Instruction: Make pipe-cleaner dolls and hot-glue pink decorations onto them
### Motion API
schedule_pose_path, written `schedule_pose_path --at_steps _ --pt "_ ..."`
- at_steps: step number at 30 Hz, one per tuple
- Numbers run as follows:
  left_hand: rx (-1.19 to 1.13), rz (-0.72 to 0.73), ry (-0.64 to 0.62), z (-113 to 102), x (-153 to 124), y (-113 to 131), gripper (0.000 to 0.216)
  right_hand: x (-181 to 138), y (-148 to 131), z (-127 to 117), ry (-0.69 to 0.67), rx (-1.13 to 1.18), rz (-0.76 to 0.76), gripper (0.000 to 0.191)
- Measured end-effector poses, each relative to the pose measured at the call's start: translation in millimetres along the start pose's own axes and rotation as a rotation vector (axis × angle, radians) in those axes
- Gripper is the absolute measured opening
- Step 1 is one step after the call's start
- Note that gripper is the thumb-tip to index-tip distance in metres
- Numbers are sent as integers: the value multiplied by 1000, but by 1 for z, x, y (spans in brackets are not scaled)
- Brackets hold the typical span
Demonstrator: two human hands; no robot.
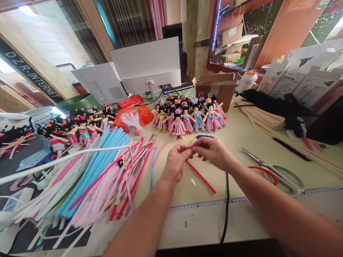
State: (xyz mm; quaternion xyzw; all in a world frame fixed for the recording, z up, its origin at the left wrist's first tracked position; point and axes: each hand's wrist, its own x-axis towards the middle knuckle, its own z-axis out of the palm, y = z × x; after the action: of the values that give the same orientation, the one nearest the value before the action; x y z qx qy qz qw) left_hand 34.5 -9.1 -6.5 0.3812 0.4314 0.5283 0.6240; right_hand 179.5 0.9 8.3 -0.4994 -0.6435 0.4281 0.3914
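Observation:
Over the pale tabletop my two hands meet, fingertips pinched close together. A red pipe cleaner (201, 177) slants down to the right from beneath my left hand (177, 160), and a bit of red shows between the fingertips. My left thumb and fingers are closed on it. My right hand (213, 150) is also closed in a pinch at the same red piece; the exact grip is partly hidden by the fingers. Just behind the hands lies a dark blue item (205, 136). Several small pipe-cleaner dolls (179, 125) stand beyond them.
Bundles of coloured pipe cleaners (93, 178) spread over the left side. Scissors (278, 171) lie open at right, near beige pipe cleaners (264, 117). A black cable (227, 207) crosses the front edge and a measuring tape (198, 205). A monitor (147, 64) and cardboard box (216, 89) stand behind.

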Motion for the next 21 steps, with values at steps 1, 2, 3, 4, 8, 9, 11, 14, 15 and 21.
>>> schedule_pose_path --at_steps 1,2,3,4,8,9,11,14,15,21 --pt "0 -7 1 0 0 0 26 0 0 0 -2 22 6 19" --pt "0 -14 1 0 0 0 26 0 0 0 3 40 6 19" --pt "-2 -21 0 0 0 0 26 0 0 0 11 53 3 19" --pt "-4 -27 -2 0 0 0 27 0 1 1 21 61 -1 19" --pt "-5 -40 -12 0 1 -1 29 0 4 0 43 43 -27 20" --pt "-3 -41 -12 0 1 -1 29 -1 5 0 44 32 -36 19" --pt "6 -38 -11 1 1 -2 27 -1 6 0 48 9 -53 18" --pt "19 -12 -5 2 0 -1 24 -1 7 0 62 -27 -75 16" --pt "24 0 -2 2 0 -1 23 -1 7 1 67 -41 -81 16" --pt "120 80 37 1 1 1 16 0 10 3 53 38 -30 22"
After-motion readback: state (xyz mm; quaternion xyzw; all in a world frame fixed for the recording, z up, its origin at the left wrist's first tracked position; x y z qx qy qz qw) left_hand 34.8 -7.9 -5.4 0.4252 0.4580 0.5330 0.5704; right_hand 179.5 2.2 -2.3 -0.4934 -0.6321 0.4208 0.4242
